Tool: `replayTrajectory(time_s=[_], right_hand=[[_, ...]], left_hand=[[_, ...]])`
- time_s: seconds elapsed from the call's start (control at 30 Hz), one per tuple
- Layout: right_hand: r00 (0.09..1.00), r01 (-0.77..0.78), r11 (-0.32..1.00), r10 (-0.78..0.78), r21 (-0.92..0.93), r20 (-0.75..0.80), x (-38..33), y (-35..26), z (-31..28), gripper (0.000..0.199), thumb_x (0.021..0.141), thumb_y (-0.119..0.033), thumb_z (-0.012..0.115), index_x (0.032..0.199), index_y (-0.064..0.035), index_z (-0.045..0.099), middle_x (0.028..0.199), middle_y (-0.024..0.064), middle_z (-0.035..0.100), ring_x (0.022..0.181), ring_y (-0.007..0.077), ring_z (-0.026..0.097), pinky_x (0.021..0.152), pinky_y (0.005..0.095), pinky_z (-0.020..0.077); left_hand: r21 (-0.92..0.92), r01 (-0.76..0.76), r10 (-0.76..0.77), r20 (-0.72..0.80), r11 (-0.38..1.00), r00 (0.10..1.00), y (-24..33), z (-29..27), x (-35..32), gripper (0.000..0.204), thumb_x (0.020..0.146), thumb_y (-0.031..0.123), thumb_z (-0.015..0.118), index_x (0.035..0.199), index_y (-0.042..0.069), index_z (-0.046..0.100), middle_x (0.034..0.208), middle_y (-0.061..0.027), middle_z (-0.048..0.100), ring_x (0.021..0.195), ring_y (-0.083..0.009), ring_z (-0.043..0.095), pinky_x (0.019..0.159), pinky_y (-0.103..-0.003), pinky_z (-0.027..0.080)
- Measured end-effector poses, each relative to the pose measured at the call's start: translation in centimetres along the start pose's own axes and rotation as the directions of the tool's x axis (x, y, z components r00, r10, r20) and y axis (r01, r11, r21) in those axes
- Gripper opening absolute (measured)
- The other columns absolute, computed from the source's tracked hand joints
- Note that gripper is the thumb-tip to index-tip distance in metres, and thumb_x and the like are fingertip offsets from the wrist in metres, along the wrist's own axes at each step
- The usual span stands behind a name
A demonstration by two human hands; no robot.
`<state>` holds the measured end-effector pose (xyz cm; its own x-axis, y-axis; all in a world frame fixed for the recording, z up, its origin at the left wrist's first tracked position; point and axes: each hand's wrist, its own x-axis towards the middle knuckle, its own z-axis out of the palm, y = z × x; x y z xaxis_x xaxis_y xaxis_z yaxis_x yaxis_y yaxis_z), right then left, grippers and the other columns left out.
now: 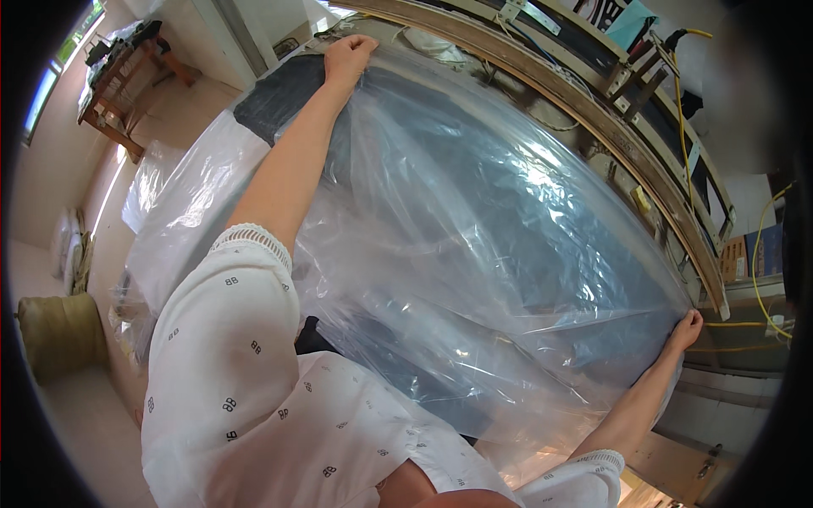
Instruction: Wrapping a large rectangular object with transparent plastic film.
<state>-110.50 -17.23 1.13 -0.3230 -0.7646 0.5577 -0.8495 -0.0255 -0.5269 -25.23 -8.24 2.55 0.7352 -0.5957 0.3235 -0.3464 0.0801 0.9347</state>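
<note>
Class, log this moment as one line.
left hand: pinches clear plastic sheet, far edge | right hand: pinches same sheet, right side | sheet: creased, glossy

- Bare left hand (350, 57): far forward, fingers curled closed, wrist bent rightward.
- Bare left forearm (292, 165): long reach, elbow nearly straight.
- Bare right hand (688, 328): out right, fingers curled in.
- Bare right forearm (631, 402): angled outward.
- Hands well apart.
</note>
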Motion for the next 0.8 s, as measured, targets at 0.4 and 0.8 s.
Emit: replayTrajectory(time_s=[0.4, 0.8], right_hand=[[0.993, -0.033, 0.998, 0.026, -0.059, -0.117, 1.2, -0.5, 1.0, 0.039, 0.078, -0.028, 0.065, 0.094, 0.0057, 0.053, 0.098, 0.0194, 0.05, 0.085, 0.0257, 0.048, 0.077, 0.034, 0.0411], [0.975, -0.15, 0.989, 0.151, 0.017, -0.162, 1.2, -1.7, -0.6, 0.036, 0.084, -0.024, 0.056, 0.08, 0.0119, 0.06, 0.078, 0.0195, 0.061, 0.068, 0.0257, 0.052, 0.068, 0.0402, 0.0423]], left_hand=[[0.229, -0.059, 0.086, -0.107, 0.972, 0.99, -0.9, 0.0, 1.5, 0.032, 0.064, 0.024, 0.072, 0.084, 0.002, 0.059, 0.073, -0.0053, 0.059, 0.062, -0.0152, 0.058, 0.063, -0.027, 0.045], [-0.009, -0.032, 0.028, -0.246, 0.999, 0.969, -2.0, -1.7, 1.8, 0.019, 0.069, 0.011, 0.063, 0.084, 0.0, 0.057, 0.087, -0.0121, 0.06, 0.084, -0.0215, 0.057, 0.075, -0.031, 0.044]])
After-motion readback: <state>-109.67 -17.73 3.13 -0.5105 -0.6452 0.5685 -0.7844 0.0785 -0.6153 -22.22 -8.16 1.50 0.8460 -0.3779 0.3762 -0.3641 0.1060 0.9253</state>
